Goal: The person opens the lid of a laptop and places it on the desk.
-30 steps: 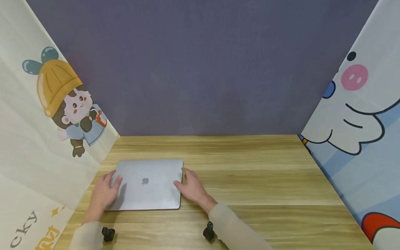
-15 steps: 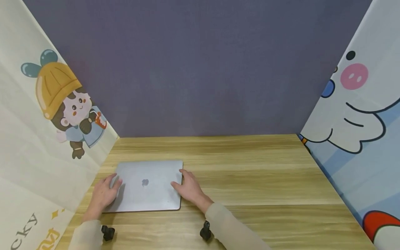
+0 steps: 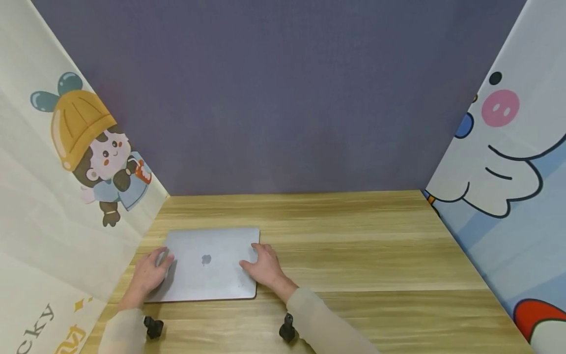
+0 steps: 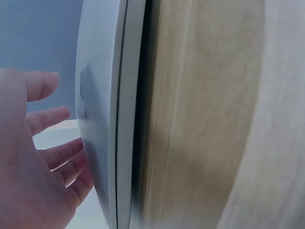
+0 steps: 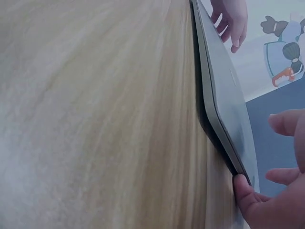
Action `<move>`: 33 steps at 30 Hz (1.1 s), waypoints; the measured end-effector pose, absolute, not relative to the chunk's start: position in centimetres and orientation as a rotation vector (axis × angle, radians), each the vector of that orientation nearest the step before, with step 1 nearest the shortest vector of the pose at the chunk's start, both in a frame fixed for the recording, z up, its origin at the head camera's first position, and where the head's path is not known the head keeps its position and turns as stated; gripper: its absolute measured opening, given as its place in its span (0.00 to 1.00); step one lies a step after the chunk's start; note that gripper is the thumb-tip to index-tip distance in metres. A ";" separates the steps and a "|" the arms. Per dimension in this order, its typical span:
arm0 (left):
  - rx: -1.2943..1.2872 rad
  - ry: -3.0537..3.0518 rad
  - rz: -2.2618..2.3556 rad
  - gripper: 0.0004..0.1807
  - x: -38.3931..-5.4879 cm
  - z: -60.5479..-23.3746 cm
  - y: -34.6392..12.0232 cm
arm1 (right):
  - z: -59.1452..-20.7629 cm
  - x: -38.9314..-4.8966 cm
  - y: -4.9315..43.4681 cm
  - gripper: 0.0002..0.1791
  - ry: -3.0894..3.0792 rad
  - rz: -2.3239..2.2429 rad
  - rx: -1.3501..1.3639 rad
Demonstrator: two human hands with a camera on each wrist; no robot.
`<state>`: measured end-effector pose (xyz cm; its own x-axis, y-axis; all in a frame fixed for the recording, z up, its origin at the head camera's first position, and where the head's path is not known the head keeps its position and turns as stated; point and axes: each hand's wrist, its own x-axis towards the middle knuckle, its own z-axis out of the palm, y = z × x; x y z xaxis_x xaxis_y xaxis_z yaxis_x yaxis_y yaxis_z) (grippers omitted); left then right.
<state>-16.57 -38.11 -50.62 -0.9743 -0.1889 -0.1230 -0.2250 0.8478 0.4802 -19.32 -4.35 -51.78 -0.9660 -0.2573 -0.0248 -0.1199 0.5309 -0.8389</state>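
A closed silver laptop [image 3: 205, 278] with an apple logo lies flat at the left of the wooden table. My left hand [image 3: 149, 273] is at its left edge, thumb raised above the lid. In the left wrist view the fingers of the left hand [image 4: 35, 157] are spread and loosely bent, some tips against or behind the laptop's side. At the right edge is my right hand [image 3: 266, 266], its thumb over the lid. The right wrist view has one fingertip [image 5: 242, 183] touching the laptop's rim, while the thumb and another finger stand apart from the lid.
The wooden table [image 3: 353, 255] extends to the right of the laptop. A dark grey panel [image 3: 283, 98] rises at the back. Printed cloths flank it, one on the left [image 3: 40, 196] and one on the right [image 3: 530, 206]. Small black cameras [image 3: 154, 327] sit at the wrists.
My right hand has shifted slightly left and toward me, its thumb farther over the lid. The left hand and laptop have hardly moved. The head view has tilted a little.
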 end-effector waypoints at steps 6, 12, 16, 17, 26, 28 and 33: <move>-0.316 2.955 0.756 0.33 -16.8 -50.8 -38.6 | -52.1 -19.3 -4.6 0.37 2.643 -1.385 -0.290; -0.307 2.973 0.736 0.31 -16.9 -51.0 -38.9 | -52.3 -19.3 -5.0 0.38 2.676 -1.341 -0.276; -0.313 2.970 0.749 0.32 -16.9 -51.1 -38.8 | -52.3 -19.3 -5.0 0.38 2.697 -1.301 -0.279; -0.317 2.967 0.753 0.32 -16.9 -51.1 -38.8 | -52.4 -19.3 -5.1 0.38 2.701 -1.288 -0.281; -0.347 2.953 0.782 0.33 -17.1 -51.0 -38.6 | -52.5 -19.2 -5.5 0.40 2.752 -1.234 -0.265; -0.345 2.955 0.784 0.33 -17.1 -50.9 -38.6 | -52.5 -19.2 -5.6 0.40 2.757 -1.237 -0.259; -0.339 2.962 0.796 0.33 -17.2 -50.8 -38.7 | -52.3 -19.1 -5.8 0.40 2.770 -1.225 -0.259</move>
<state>-17.19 -38.68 -50.76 -0.9742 -0.1965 -0.1106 -0.2255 0.8430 0.4884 -19.07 -5.83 -52.25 -0.9804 -0.1956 -0.0243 -0.1136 0.6615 -0.7413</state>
